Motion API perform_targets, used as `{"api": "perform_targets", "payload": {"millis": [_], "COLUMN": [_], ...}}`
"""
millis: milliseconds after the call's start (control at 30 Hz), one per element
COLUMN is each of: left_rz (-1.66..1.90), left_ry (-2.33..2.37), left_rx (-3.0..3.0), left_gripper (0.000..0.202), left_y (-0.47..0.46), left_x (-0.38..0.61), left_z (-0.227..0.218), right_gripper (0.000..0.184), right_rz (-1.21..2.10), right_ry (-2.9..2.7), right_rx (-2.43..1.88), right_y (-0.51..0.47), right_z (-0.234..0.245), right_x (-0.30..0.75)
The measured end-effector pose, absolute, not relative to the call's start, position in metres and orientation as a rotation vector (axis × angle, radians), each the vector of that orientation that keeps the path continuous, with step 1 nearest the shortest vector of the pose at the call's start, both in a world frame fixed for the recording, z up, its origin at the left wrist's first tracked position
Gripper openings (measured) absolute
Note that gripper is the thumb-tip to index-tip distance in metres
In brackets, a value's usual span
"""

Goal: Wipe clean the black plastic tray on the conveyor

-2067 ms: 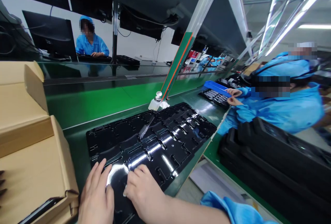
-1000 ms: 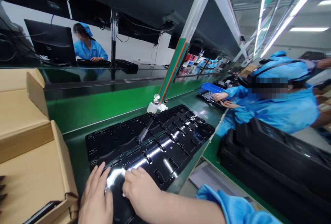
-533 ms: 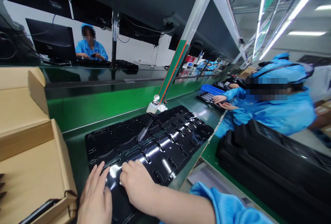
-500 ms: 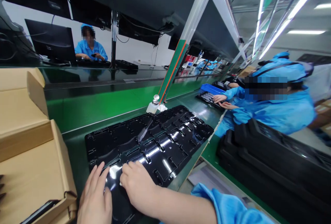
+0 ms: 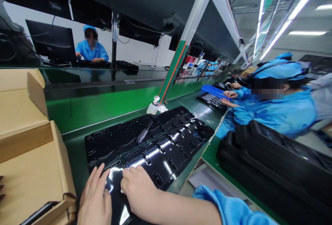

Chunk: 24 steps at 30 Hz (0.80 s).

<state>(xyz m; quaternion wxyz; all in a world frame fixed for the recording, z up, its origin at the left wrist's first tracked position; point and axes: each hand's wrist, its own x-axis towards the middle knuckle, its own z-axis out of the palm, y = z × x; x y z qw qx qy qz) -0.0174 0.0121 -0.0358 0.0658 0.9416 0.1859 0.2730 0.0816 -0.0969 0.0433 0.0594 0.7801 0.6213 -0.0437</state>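
Note:
A large glossy black moulded plastic sheet (image 5: pixel 166 159) with recessed pockets lies on the green bench in front of me. My left hand (image 5: pixel 97 195) rests on its near left end, fingers stretched out and slightly spread. Just to the right, my right hand (image 5: pixel 138 190) presses on the same sheet with its fingers curled together. A tiny white spot shows at those fingertips; whether it is a nail or something held, I cannot make out. A wrinkled fold of clear or dark film (image 5: pixel 144 133) seems to lie across the sheet's middle.
An open cardboard box (image 5: pixel 31 162) stands at the left. A pump bottle (image 5: pixel 153 106) and crumpled white tissue (image 5: pixel 163 109) sit behind the sheet. Stacked black trays (image 5: pixel 275 169) lie at right. A co-worker (image 5: pixel 272 104) works beside a blue bin (image 5: pixel 214 90); another person (image 5: pixel 92 50) sits opposite.
My hands have barely moved on the sheet. The co-worker at right has lifted a hand away from their black tray, and the person opposite has shifted their hands.

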Motion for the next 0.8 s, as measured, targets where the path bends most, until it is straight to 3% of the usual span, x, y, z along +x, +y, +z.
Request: {"api": "perform_targets", "payload": {"millis": [233,367,600,800], "left_rz": [0.823,0.902,1.086,1.174], "left_ry": [0.596,0.577,0.413,0.180], "left_rx": [2.850,2.826,2.865,2.373], "left_gripper": [0.037,0.034,0.031,0.030], "left_y": [0.011,0.011,0.020,0.008], "left_x": [-0.016,-0.014,-0.018,-0.018], "left_z": [-0.032,-0.031,-0.021,-0.008], "right_gripper": [0.014,0.005,0.011,0.007], "right_rz": [-0.179,-0.133,-0.311,-0.589], "right_ry": [1.921,1.930,1.849,2.146], "right_rx": [2.322,2.495,3.816,3.947], "right_y": [-0.098,-0.091,-0.111,-0.114], "right_z": [0.043,0.038,0.059,0.064], "right_x": [0.079,0.087,0.100,0.077]}}
